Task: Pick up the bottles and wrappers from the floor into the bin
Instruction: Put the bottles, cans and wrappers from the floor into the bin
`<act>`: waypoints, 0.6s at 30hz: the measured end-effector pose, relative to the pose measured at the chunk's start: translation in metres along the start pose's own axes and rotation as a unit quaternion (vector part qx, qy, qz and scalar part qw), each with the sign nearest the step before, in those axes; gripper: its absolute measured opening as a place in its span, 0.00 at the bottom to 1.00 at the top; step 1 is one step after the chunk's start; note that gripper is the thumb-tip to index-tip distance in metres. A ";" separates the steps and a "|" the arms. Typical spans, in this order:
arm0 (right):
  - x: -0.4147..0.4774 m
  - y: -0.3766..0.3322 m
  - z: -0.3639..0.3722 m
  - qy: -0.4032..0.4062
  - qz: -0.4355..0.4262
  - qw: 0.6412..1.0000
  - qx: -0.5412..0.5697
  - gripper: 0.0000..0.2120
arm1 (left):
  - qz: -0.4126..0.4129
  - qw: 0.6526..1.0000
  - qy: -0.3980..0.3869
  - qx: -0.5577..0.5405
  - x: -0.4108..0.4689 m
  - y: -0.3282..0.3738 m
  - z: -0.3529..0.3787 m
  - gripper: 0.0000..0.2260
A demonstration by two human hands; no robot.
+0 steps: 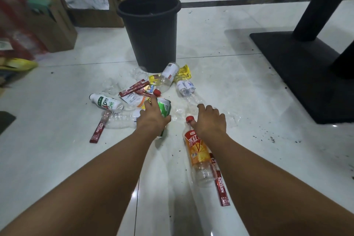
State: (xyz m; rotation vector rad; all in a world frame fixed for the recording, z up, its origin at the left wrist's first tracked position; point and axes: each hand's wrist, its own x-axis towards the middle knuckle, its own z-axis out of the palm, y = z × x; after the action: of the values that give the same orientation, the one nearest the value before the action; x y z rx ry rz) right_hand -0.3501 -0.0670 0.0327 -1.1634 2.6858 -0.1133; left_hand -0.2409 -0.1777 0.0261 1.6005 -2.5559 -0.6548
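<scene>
Reaching across white tiled floor (210, 44) before black plastic bin (151, 34): left hand (153, 119) apparently clasping light, crushable green-labelled plastic bottle (165, 107) mid-body; right hand (210, 120) half-curled at neck of orange-labelled bottle (197, 149), grasp indeterminate.

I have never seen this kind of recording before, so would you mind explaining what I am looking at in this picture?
There is no machine here: a person wears one wide-angle camera on the head, so you look forward and down along their two bare arms. The left hand curls over a green-labelled bottle. The right hand is at the neck of an orange-labelled bottle; whether it grips it, I cannot tell. On the white tiled floor lie other bottles, red Nescafé sachets and yellow wrappers, in front of a black bin where they belong. Cardboard boxes stand behind on the left.
</scene>
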 end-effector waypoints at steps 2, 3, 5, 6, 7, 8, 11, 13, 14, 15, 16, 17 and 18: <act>-0.004 -0.003 0.009 -0.008 0.000 1.000 0.011 0.24 | 0.017 1.000 0.010 0.016 0.003 0.001 -0.006 0.39; -0.006 -0.005 0.015 -0.011 -0.001 1.000 0.018 0.23 | 0.024 0.999 0.015 0.021 0.005 0.001 -0.008 0.39; -0.011 -0.009 0.027 -0.020 0.001 0.999 0.026 0.24 | 0.034 0.999 0.024 0.029 0.008 0.000 -0.011 0.38; -0.014 -0.010 0.033 -0.033 0.007 0.999 0.026 0.27 | 0.038 0.998 0.027 0.033 0.009 -0.001 -0.012 0.37; -0.016 -0.012 0.040 -0.049 0.014 0.998 0.023 0.32 | 0.041 0.998 0.029 0.037 0.011 -0.002 -0.014 0.38; -0.019 -0.013 0.045 -0.066 0.021 0.997 0.017 0.38 | 0.043 0.998 0.029 0.041 0.013 -0.003 -0.014 0.38; -0.024 -0.016 0.061 -0.123 0.036 0.992 0.008 0.49 | 0.047 0.997 0.034 0.053 0.020 -0.005 -0.019 0.39; -0.026 -0.019 0.069 -0.155 0.043 0.987 0.025 0.47 | 0.047 0.997 0.040 0.049 0.026 -0.005 -0.024 0.39; -0.024 -0.019 0.068 -0.160 0.044 0.985 0.036 0.45 | 0.048 0.997 0.041 0.046 0.029 -0.004 -0.027 0.39; -0.021 -0.019 0.064 -0.159 0.040 0.985 0.043 0.44 | 0.051 0.997 0.042 0.047 0.032 -0.002 -0.032 0.39; -0.016 -0.019 0.055 -0.154 0.031 0.987 0.047 0.44 | 0.053 0.996 0.044 0.050 0.035 0.000 -0.036 0.39; -0.009 -0.020 0.043 -0.141 0.020 0.988 0.051 0.44 | 0.054 0.996 0.049 0.049 0.038 0.002 -0.043 0.38; 0.001 -0.021 0.027 -0.123 0.012 0.991 0.056 0.44 | 0.053 0.996 0.055 0.046 0.041 0.006 -0.051 0.37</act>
State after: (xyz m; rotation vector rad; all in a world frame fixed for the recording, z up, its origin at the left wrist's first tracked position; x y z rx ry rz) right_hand -0.3298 -0.0818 0.0093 -1.0386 2.4449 -0.1071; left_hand -0.2511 -0.2280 0.0675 1.4683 -2.6031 -0.4325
